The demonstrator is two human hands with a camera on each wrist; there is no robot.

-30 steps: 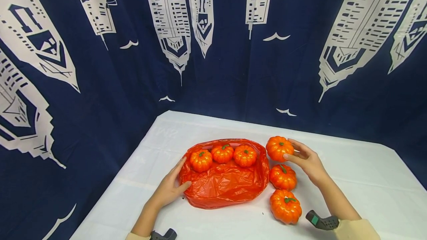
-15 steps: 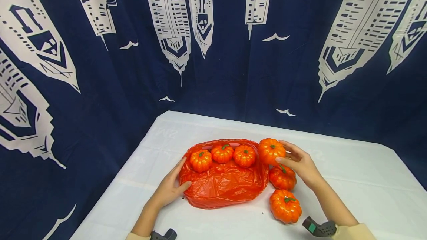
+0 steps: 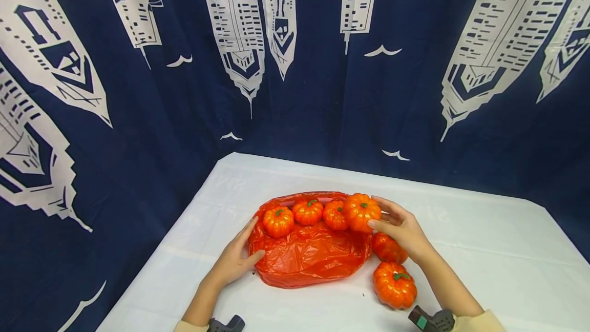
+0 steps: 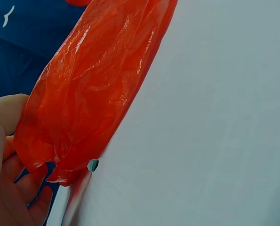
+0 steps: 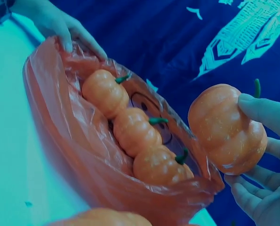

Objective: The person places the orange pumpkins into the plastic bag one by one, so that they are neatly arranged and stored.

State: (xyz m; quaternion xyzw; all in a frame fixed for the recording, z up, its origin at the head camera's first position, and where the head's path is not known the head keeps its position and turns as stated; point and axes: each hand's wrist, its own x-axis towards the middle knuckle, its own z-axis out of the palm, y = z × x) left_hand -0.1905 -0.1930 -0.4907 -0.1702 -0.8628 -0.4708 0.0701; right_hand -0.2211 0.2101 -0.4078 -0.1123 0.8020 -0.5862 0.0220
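Note:
My right hand [image 3: 402, 232] holds a small orange toy pumpkin [image 3: 362, 212] between thumb and fingers, over the right rim of a red plastic bag [image 3: 304, 265]. In the right wrist view this held pumpkin [image 5: 222, 129] has its green stem up by my thumb. Inside the bag's open mouth three more pumpkins [image 3: 278, 222] sit in a row. My left hand [image 3: 233, 260] rests along the bag's left end, fingers extended and thumb spread toward the front. Seen from the left wrist, red plastic [image 4: 83, 99] lies beside the thumb and over some fingers.
Two pumpkins stand on the white table right of the bag: one [image 3: 388, 248] partly hidden by the right hand, the other [image 3: 395, 286] nearer the front. A dark blue curtain [image 3: 304, 132] printed with white buildings hangs behind the table.
My right hand has carried its pumpkin leftward from beside the bag to over its right rim, now partly covering the rightmost pumpkin inside. The left hand has stayed in place.

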